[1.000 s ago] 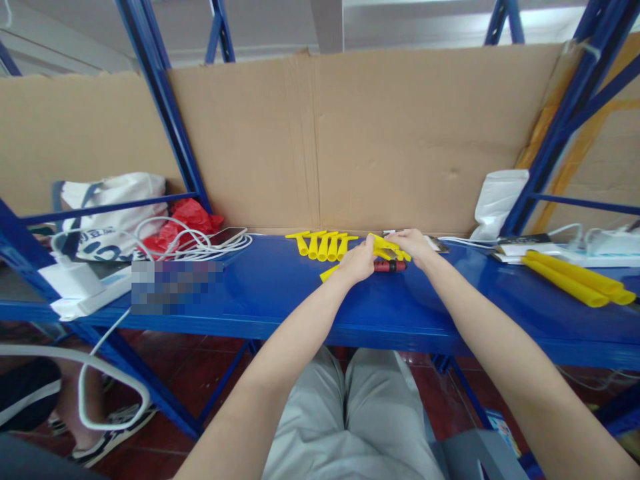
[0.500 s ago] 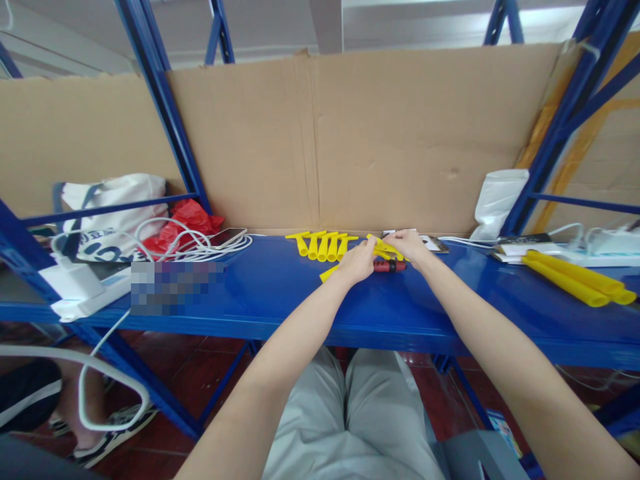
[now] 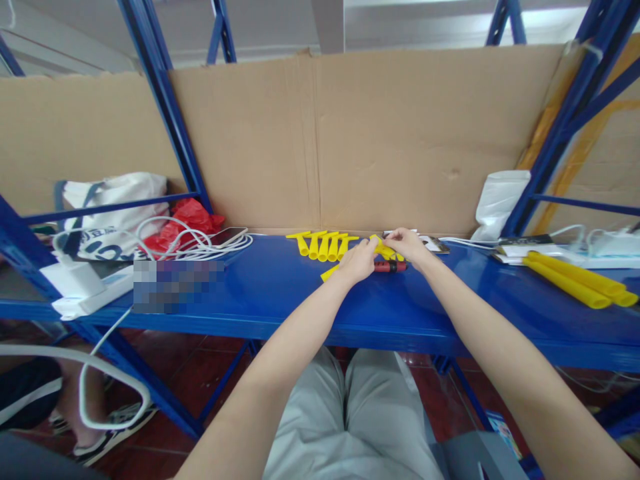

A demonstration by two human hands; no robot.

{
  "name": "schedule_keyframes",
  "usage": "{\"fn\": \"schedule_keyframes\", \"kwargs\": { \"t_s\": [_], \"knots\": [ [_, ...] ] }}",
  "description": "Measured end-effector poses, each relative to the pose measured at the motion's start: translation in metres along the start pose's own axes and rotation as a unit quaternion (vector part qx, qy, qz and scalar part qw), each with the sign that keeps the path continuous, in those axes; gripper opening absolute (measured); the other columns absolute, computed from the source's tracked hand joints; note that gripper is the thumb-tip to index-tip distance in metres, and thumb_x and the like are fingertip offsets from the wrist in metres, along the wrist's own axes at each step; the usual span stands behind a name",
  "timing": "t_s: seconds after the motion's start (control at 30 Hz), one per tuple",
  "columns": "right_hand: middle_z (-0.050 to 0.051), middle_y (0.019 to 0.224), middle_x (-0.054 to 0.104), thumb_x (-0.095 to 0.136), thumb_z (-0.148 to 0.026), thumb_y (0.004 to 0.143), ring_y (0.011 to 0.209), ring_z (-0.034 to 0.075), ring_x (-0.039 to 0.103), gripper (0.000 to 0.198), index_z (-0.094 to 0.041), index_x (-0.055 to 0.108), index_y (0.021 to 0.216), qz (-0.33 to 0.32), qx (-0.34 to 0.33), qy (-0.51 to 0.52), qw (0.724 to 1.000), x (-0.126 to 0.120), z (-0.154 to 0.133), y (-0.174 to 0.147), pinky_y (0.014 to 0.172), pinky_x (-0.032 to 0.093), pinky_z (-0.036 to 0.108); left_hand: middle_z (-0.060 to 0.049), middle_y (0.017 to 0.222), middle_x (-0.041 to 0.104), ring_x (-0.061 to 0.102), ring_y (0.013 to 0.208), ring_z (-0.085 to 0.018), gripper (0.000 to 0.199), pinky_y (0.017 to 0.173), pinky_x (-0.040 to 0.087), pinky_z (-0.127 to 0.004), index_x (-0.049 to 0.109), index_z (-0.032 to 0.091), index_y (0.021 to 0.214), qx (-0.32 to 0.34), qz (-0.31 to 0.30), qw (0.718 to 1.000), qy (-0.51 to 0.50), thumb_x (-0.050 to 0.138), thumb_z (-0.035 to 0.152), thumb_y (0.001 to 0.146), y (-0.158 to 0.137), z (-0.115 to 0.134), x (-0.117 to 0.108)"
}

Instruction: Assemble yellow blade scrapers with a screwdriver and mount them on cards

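Note:
My left hand [image 3: 357,261] is closed, its fingertips pinching a yellow plastic piece [image 3: 375,239] just above the blue shelf top. My right hand [image 3: 409,247] is beside it, thumb and fingers pressed together; what sits in the pinch is too small to tell. Under and between the hands lie more yellow pieces [image 3: 388,253], partly covered by my fingers. A red and black handled object [image 3: 391,267] rests just in front of them. From beneath my left wrist pokes the end of a yellow tube [image 3: 329,273]. Several T-shaped yellow pieces [image 3: 323,248] stand in a row to the left.
Long yellow tubes [image 3: 575,280] lie at the right near a white power strip [image 3: 590,257]. A white pouch [image 3: 500,203] leans at the back. On the left are coiled white cables [image 3: 215,248], a red bag [image 3: 195,217] and a cloth bag [image 3: 120,213]. Cardboard [image 3: 390,140] walls the rear.
My right hand's fingertips have drawn slightly back and together beside the yellow piece. That piece has tilted a little in my left hand. The rest stays put.

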State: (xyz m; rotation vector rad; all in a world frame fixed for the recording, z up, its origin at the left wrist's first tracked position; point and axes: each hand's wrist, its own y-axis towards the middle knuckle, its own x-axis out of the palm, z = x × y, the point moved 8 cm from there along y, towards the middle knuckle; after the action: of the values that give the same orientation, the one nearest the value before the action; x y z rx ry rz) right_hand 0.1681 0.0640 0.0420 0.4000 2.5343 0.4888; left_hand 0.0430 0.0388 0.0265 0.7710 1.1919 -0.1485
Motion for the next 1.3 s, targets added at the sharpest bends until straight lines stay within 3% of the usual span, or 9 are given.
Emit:
{"fn": "schedule_keyframes", "kwargs": {
  "t_s": [0.1, 0.23, 0.33, 0.57, 0.73, 0.8, 0.93, 1.13, 1.3],
  "knots": [
    [0.002, 0.068, 0.064, 0.063, -0.013, 0.07, 0.057, 0.007, 0.054, 0.005, -0.015, 0.06, 0.067, -0.002, 0.02, 0.028, 0.999, -0.002, 0.002, -0.001, 0.055, 0.042, 0.017, -0.011, 0.122, 0.055, 0.056, 0.11, -0.024, 0.029, 0.087, 0.046, -0.035, 0.046, 0.019, 0.12, -0.001, 0.009, 1.0, 0.002, 0.042, 0.018, 0.091, 0.0, 0.0, -0.002],
    [0.003, 0.067, 0.064, 0.062, -0.019, 0.075, 0.056, 0.007, 0.051, 0.009, -0.013, 0.065, 0.069, -0.082, 0.049, 0.039, 0.995, 0.007, 0.004, -0.005, 0.052, 0.039, 0.017, -0.01, 0.12, 0.055, 0.055, 0.11, -0.023, 0.028, 0.088, 0.045, -0.034, 0.048, 0.019, 0.118, 0.003, 0.027, 1.0, -0.005, 0.041, 0.018, 0.091, 0.001, 0.0, -0.005],
    [0.003, 0.065, 0.064, 0.064, -0.024, 0.075, 0.053, 0.006, 0.049, 0.014, -0.013, 0.066, 0.069, -0.105, 0.068, 0.049, 0.991, 0.009, 0.007, -0.006, 0.049, 0.036, 0.018, -0.01, 0.12, 0.055, 0.055, 0.111, -0.023, 0.028, 0.089, 0.045, -0.034, 0.048, 0.02, 0.119, 0.004, 0.032, 0.999, -0.01, 0.042, 0.018, 0.091, 0.0, 0.001, -0.007],
    [0.005, 0.069, 0.067, 0.068, -0.032, 0.072, 0.058, 0.009, 0.055, 0.02, -0.012, 0.067, 0.07, -0.098, 0.064, 0.03, 0.993, 0.006, 0.014, 0.0, 0.052, 0.04, 0.018, -0.009, 0.122, 0.056, 0.055, 0.112, -0.023, 0.038, 0.091, 0.045, -0.035, 0.046, 0.024, 0.129, 0.002, 0.015, 1.0, -0.011, 0.044, 0.02, 0.091, 0.0, 0.001, -0.005],
    [0.008, 0.081, 0.07, 0.058, -0.021, 0.076, 0.075, 0.015, 0.062, 0.016, -0.012, 0.071, 0.08, -0.03, 0.02, -0.115, 0.993, -0.021, 0.027, 0.015, 0.069, 0.046, 0.024, -0.008, 0.122, 0.057, 0.056, 0.111, -0.023, 0.038, 0.094, 0.043, -0.036, 0.051, 0.027, 0.127, 0.0, -0.003, 1.0, -0.005, 0.047, 0.02, 0.09, -0.001, 0.0, 0.0],
    [0.01, 0.091, 0.07, 0.055, -0.02, 0.078, 0.091, 0.021, 0.061, 0.021, -0.014, 0.072, 0.086, 0.003, 0.013, -0.237, 0.972, -0.036, 0.032, 0.018, 0.079, 0.046, 0.03, -0.009, 0.122, 0.056, 0.056, 0.111, -0.023, 0.037, 0.094, 0.043, -0.035, 0.053, 0.026, 0.126, -0.001, -0.006, 1.0, -0.005, 0.048, 0.02, 0.09, -0.001, 0.0, 0.0],
    [0.011, 0.114, 0.064, 0.051, -0.019, 0.079, 0.116, 0.031, 0.049, 0.028, -0.023, 0.073, 0.097, 0.024, 0.069, -0.408, 0.91, -0.059, 0.046, 0.015, 0.091, 0.042, 0.045, -0.009, 0.122, 0.056, 0.056, 0.11, -0.023, 0.036, 0.094, 0.043, -0.034, 0.054, 0.023, 0.125, 0.0, -0.007, 1.0, -0.005, 0.047, 0.019, 0.09, 0.0, 0.0, -0.001],
    [0.01, 0.116, 0.062, 0.06, -0.023, 0.074, 0.122, 0.034, 0.042, 0.021, -0.025, 0.075, 0.089, -0.055, 0.105, -0.458, 0.881, -0.057, 0.065, 0.011, 0.096, 0.035, 0.054, -0.01, 0.12, 0.057, 0.055, 0.112, -0.022, 0.033, 0.095, 0.043, -0.034, 0.056, 0.02, 0.121, 0.006, -0.005, 1.0, -0.012, 0.048, 0.018, 0.089, -0.001, 0.002, -0.002],
    [0.013, 0.112, 0.062, 0.062, -0.021, 0.072, 0.12, 0.034, 0.044, 0.021, -0.023, 0.074, 0.089, -0.074, 0.113, -0.467, 0.874, -0.053, 0.068, 0.01, 0.095, 0.036, 0.053, -0.009, 0.12, 0.057, 0.056, 0.111, -0.022, 0.032, 0.094, 0.044, -0.034, 0.056, 0.022, 0.12, 0.011, -0.012, 1.0, -0.009, 0.049, 0.019, 0.088, -0.001, 0.002, 0.001]
  ]
}}
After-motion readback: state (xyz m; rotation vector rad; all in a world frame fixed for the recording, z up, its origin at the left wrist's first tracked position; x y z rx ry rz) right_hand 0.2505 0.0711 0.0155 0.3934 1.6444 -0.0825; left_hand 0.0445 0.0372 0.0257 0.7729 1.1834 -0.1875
